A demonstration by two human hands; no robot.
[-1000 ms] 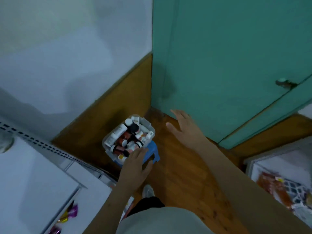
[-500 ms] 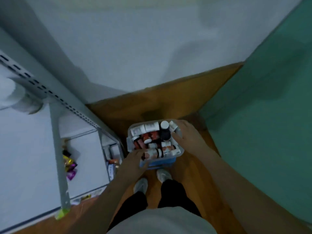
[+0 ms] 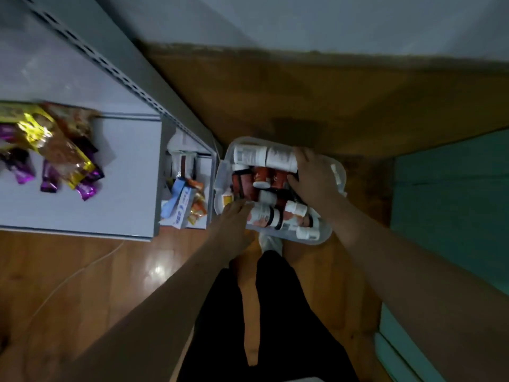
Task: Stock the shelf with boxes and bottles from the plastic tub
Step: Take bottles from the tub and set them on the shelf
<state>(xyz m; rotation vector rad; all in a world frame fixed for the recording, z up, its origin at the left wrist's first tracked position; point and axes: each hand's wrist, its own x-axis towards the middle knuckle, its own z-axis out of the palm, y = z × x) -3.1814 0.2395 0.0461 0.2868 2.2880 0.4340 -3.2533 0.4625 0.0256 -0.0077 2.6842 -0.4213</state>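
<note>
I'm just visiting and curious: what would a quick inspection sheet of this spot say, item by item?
Surface: glossy wooden floor; a white shelf stands at the left.
Job's things: clear plastic tub packed with bottles lying in a jumble; no boxes made out in it.
Clutter: shiny purple and gold snack packets on the shelf; small cartons on a lower level.
Hands: left hand rests at the tub's near left edge; right hand lies over the bottles; grip unclear on both.
Cables: a thin pale cord runs across the floor.
Surroundings: white wall, brown skirting, teal door.
</note>
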